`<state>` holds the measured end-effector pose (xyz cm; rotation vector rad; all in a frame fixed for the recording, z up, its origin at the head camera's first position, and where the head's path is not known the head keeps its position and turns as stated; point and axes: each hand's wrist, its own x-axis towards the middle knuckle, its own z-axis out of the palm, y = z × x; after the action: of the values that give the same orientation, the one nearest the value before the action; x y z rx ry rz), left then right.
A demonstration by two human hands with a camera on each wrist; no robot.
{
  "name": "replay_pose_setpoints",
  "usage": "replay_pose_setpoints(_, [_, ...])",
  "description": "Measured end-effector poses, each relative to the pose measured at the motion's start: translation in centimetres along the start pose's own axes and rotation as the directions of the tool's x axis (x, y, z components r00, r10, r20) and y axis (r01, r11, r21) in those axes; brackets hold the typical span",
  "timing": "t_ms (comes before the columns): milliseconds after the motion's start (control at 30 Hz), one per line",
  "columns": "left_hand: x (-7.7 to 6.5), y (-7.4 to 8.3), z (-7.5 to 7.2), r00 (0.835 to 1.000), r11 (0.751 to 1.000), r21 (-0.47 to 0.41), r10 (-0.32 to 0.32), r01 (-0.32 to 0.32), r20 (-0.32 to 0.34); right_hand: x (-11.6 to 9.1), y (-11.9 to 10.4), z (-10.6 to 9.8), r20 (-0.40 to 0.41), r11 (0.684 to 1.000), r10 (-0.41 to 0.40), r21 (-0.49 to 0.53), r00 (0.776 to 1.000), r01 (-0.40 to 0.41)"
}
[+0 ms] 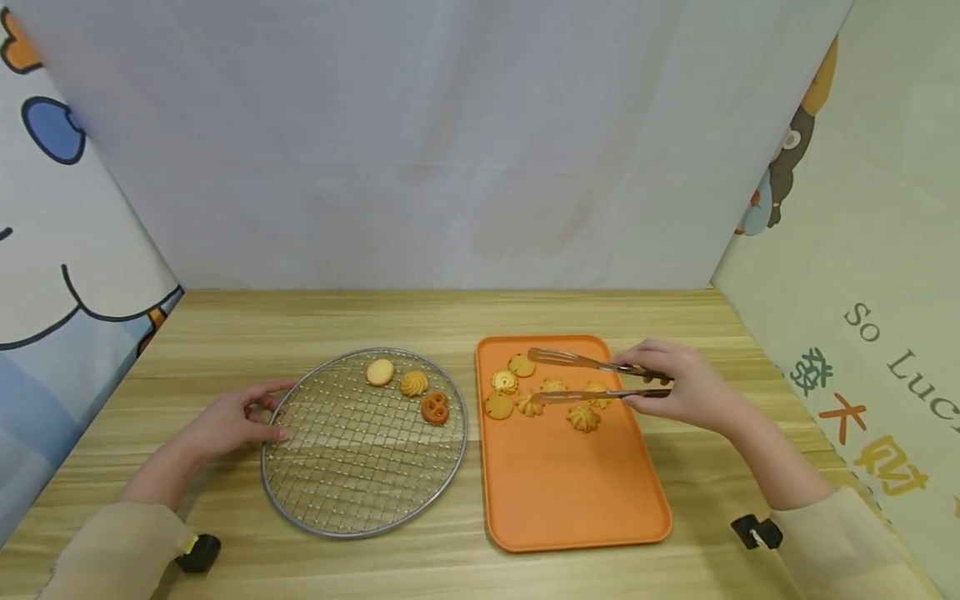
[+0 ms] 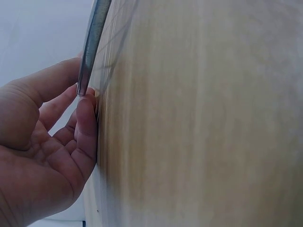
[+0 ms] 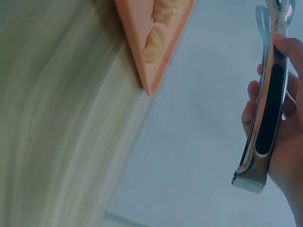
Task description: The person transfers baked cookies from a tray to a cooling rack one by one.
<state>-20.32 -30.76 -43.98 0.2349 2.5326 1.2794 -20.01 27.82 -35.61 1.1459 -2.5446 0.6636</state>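
Note:
My left hand (image 1: 232, 421) pinches the left rim of a round wire rack (image 1: 330, 467), thumb on one side and curled fingers on the other, as the rack's rim (image 2: 94, 42) in the left wrist view shows. On the rack's far right part lie an oval biscuit (image 1: 380, 372), a swirled cookie (image 1: 414, 383) and a pretzel (image 1: 435, 408). My right hand (image 1: 675, 383) grips metal tongs (image 3: 270, 109) with dark handle pads. Their two arms stand apart over an orange tray (image 1: 577, 500), where several cookies lie, among them a flower-shaped cookie (image 1: 583, 418) and a round flat one (image 1: 498, 406).
Rack and tray stand side by side on a wood-grain table (image 1: 337, 317), a narrow gap between them. A pale cloth (image 1: 450, 167) hangs behind the table's far edge. Printed cartoon panels (image 1: 900, 292) rise at both sides.

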Motion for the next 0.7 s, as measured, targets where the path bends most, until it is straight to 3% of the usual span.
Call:
replay_pose_setpoints(300, [0.0, -0.1, 0.0, 1.000, 1.000, -0.003, -0.008, 0.008, 0.005, -2.8, 0.9, -0.3, -0.030, 0.999, -0.044, -0.023, 0.999, 0.044])
replay_pose_setpoints(700, [-0.1, 0.1, 0.0, 1.000, 1.000, 0.008, -0.009, 0.009, 0.002, -5.5, 1.7, 0.2, 0.027, 0.999, 0.042, -0.034, 0.999, -0.041])
